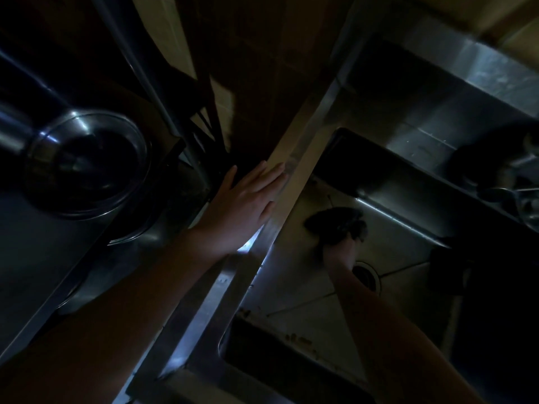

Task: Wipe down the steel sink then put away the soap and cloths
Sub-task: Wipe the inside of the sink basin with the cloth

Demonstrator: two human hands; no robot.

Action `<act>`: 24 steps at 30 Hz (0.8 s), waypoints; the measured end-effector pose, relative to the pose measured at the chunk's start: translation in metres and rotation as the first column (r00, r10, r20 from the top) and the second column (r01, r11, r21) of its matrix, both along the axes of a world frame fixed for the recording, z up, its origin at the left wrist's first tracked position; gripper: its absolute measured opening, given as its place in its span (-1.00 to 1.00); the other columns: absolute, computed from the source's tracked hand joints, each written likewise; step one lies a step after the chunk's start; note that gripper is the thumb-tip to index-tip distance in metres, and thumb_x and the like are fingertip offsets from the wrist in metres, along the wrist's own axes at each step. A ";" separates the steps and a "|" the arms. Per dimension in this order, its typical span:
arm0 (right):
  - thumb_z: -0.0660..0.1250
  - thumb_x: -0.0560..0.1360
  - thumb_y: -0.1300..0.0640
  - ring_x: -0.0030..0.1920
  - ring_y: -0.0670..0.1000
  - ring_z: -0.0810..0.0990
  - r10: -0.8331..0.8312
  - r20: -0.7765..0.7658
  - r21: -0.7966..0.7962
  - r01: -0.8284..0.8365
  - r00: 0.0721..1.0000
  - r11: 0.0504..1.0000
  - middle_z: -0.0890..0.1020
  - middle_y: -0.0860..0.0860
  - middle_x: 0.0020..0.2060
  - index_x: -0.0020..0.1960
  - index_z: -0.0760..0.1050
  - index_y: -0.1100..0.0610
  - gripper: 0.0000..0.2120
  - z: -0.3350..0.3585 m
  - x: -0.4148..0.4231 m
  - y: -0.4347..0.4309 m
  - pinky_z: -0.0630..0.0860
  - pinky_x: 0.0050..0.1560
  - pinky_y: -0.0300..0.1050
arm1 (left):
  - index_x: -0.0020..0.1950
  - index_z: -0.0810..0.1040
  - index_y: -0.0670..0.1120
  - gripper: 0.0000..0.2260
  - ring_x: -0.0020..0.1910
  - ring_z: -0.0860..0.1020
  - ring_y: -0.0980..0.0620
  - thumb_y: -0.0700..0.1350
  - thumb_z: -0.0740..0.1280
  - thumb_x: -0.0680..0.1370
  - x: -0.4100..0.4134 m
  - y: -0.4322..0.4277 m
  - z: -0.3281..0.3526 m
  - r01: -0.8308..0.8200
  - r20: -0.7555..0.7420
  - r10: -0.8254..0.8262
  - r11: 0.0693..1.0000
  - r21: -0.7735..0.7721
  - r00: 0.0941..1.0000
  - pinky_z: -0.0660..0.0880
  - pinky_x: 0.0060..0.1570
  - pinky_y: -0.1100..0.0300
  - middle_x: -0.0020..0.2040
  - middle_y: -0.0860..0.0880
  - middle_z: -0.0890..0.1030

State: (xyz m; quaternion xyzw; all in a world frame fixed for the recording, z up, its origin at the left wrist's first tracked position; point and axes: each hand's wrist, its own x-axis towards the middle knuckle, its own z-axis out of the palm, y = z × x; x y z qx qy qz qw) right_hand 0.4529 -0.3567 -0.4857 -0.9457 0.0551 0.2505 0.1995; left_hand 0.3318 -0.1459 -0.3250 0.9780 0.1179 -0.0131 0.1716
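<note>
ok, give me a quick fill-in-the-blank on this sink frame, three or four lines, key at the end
1. The right hand presses a dark cloth against the ____ of the steel sink.
2. The left hand lies flat and ____ on the sink's rim.
3. The drain sits just ____ the right wrist.
4. The domed glass lid lies on the same side as the ____ arm.

Missing words: bottom; open; beside; left

We see a steel desk (455, 91) in dim light, with a sink (402, 237) sunk into it. On the sink floor lies a dark cloth (335, 224), beside the drain (369, 277). Left of the sink's rim, a glass lid (87, 164) rests on the dark surface.
</note>
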 end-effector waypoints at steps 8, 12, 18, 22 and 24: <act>0.26 0.47 0.21 0.30 0.28 0.38 0.008 -0.108 -0.078 -0.016 0.994 0.997 0.37 0.30 0.32 0.34 0.33 0.32 -0.53 0.004 0.003 0.008 0.39 0.26 0.07 | 0.50 0.16 0.02 -0.54 0.51 0.05 0.05 -0.09 0.16 0.60 0.000 0.000 0.002 -0.003 -0.009 0.002 1.000 -0.028 1.000 0.02 0.40 -0.15 0.52 0.10 0.12; 0.37 0.44 -0.02 0.34 0.28 0.32 -0.158 -0.161 0.001 0.160 0.974 0.987 0.31 0.29 0.35 0.33 0.36 0.32 -0.40 0.009 0.027 0.063 0.31 0.34 0.04 | 0.49 0.19 0.01 -0.54 0.50 0.08 0.03 -0.09 0.17 0.59 0.001 -0.001 0.002 -0.009 -0.005 0.009 1.000 -0.020 1.000 0.03 0.40 -0.16 0.52 0.09 0.13; 0.05 0.54 -0.31 0.32 0.26 0.33 -0.227 -0.127 0.002 0.229 0.966 0.973 0.43 0.31 0.29 0.47 0.26 0.18 -0.30 0.011 0.043 0.074 0.28 0.30 0.06 | 0.48 0.21 0.00 -0.55 0.50 0.09 0.02 -0.09 0.16 0.59 0.000 -0.001 0.001 -0.012 0.006 0.013 1.000 -0.026 1.000 0.03 0.39 -0.18 0.52 0.08 0.15; 0.04 0.61 -0.15 0.36 0.27 0.34 -0.203 -0.098 0.058 0.209 0.974 0.976 0.36 0.28 0.37 0.54 0.07 -0.03 -0.46 0.013 0.056 0.064 0.26 0.35 0.11 | 0.49 0.18 0.03 -0.54 0.50 0.08 0.04 -0.08 0.15 0.59 0.001 0.000 0.001 -0.015 -0.002 0.015 0.999 -0.029 1.000 0.02 0.40 -0.16 0.52 0.11 0.13; 0.21 0.51 -0.25 0.38 0.24 0.35 -0.307 -0.079 0.188 0.316 0.949 0.930 0.39 0.24 0.37 0.47 0.22 0.16 -0.31 0.013 0.060 0.061 0.31 0.37 0.09 | 0.49 0.19 0.03 -0.54 0.50 0.09 0.03 -0.08 0.16 0.59 0.001 0.000 0.000 -0.016 -0.003 0.015 1.000 -0.019 1.000 0.03 0.39 -0.16 0.52 0.10 0.13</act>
